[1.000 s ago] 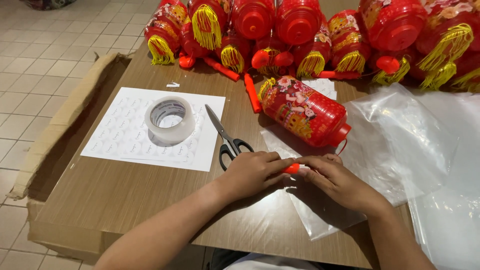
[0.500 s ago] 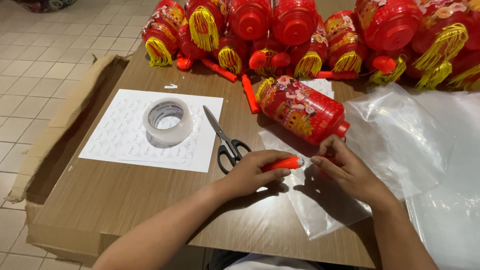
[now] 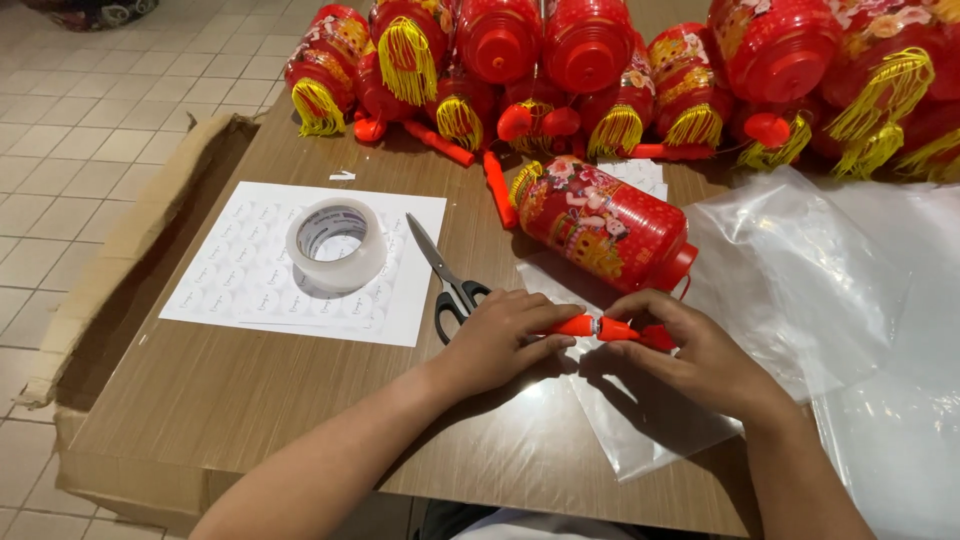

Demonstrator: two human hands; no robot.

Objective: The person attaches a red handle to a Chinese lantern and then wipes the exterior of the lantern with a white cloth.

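Hands meet over the table's near edge: the left hand (image 3: 500, 335) pinches one end of a short orange-red stick (image 3: 600, 327), the right hand (image 3: 690, 350) closes on the other, so its long axis runs nine to three between them. At twelve lies a red lantern (image 3: 605, 222) on its side; scissors (image 3: 448, 280) sit at ten, a tape roll (image 3: 336, 243) beyond. Clear plastic bags (image 3: 800, 290) spread toward three.
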